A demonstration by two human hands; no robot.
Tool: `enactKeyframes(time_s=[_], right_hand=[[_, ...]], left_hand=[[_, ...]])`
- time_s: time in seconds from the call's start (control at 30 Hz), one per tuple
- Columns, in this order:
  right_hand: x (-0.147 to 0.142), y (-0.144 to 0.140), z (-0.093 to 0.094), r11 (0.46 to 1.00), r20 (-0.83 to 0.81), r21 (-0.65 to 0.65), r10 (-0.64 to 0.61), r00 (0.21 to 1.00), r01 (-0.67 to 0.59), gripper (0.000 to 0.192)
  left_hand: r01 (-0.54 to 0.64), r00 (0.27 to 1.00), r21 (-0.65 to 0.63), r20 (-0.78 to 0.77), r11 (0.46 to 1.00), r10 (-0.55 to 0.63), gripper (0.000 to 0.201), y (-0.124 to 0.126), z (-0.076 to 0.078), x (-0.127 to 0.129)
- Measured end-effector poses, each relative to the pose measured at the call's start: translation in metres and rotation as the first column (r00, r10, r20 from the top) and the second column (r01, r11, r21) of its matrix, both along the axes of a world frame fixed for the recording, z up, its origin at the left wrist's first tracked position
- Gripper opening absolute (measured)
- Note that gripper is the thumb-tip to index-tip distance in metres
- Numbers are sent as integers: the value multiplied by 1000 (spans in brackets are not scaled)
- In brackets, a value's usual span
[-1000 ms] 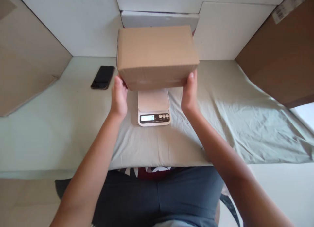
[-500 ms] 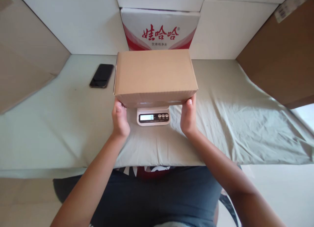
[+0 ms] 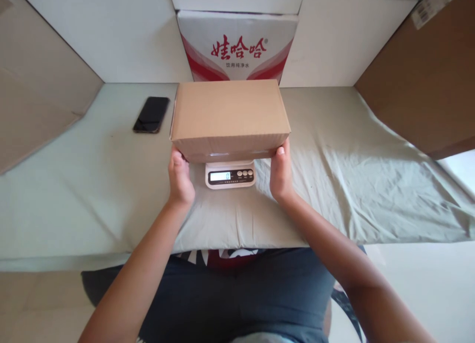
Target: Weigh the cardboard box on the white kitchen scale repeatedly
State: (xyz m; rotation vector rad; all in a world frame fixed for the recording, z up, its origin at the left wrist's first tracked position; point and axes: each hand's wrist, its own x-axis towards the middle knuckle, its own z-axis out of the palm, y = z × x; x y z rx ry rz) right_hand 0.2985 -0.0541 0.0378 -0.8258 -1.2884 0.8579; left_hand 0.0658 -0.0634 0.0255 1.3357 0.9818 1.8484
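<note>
A brown cardboard box [image 3: 230, 110] is held level between my two hands, over a white digital kitchen scale [image 3: 243, 182]. My left hand [image 3: 180, 177] grips its near left corner, thumb on the side and the other fingers hidden beneath. At the near right corner my right hand [image 3: 281, 172] holds it the same way. Only the front of the scale shows, with its buttons and a lit display reading 0; the box covers the weighing plate. Whether the box touches the plate, I cannot tell.
A black smartphone [image 3: 152, 114] lies left of the box on the pale green cloth [image 3: 92, 184]. Behind stands a white and red carton [image 3: 239, 46] with Chinese lettering. Large brown cartons flank the surface at left [image 3: 40, 80] and right [image 3: 423, 80].
The box and both hands have come slightly lower and nearer the scale. The view has shifted a little. The display still reads 0.
</note>
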Motion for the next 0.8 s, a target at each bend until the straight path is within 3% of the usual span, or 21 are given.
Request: enactKeyframes(time_s=[0.57, 0.8], right_hand=[[1, 3, -2, 999, 15, -35, -6, 1000, 7, 60], [2, 5, -7, 1000, 19, -24, -7, 1000, 7, 59]], left_hand=[[-30, 999, -51, -34, 998, 29, 60, 1, -9, -7], [-40, 998, -58, -48, 998, 37, 62, -1, -3, -5]])
